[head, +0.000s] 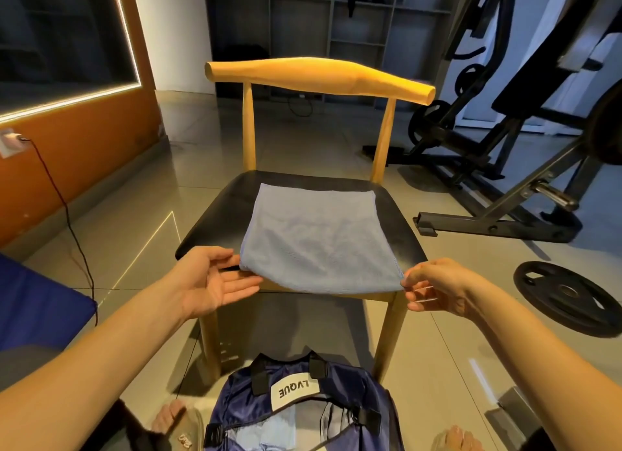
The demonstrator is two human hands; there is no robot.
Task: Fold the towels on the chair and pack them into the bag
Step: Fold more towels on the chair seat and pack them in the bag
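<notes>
Single view: the head-worn wide-angle camera looks forward and down from close range. The seat of the chair (pixel 215 211) fills the centre; the bag (pixel 353 380) lies at the bottom edge, nearest the lens.

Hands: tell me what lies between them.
In the head view, the near edge of the towel lies between the left hand and the right hand, draped over the chair front.

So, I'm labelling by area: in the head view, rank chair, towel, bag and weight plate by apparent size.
Largest: chair.
Next: towel and bag look about alike; the bag is nearer and cut off by the frame, so unranked.
Smallest: weight plate.
</notes>
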